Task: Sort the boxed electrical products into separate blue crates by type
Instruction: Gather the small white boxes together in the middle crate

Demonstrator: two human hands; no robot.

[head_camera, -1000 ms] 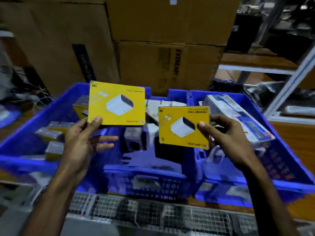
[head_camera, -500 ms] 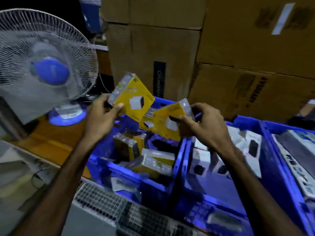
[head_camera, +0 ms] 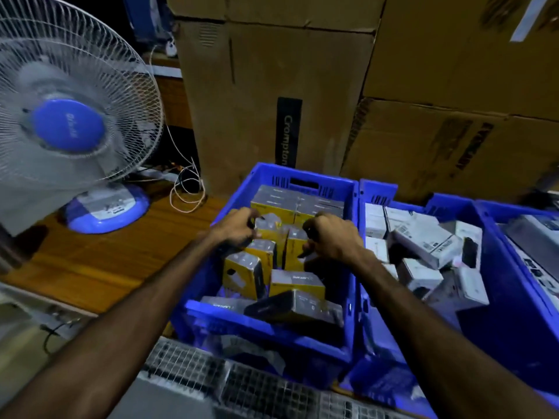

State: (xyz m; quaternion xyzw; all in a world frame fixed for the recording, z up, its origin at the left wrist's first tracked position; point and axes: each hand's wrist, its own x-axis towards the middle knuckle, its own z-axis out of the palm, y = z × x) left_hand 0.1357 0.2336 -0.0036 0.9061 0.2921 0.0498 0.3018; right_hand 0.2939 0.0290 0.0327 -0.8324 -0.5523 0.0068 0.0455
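**The wooden table and what sits on it**

A brown wooden table (head_camera: 99,264) fills the left middle of the frame. A fan (head_camera: 66,116) stands on it at the upper left. A white cord (head_camera: 186,192) lies looped beside the fan. Blue crates (head_camera: 351,267) sit in a row from the middle to the right. Big cardboard boxes (head_camera: 302,86) stand behind them.

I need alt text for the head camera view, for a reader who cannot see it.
Both hands, left hand and right hand, reach into a blue crate of yellow boxes, fingers curled among them. A second blue crate of white boxes stands beside it; a table fan stands left.
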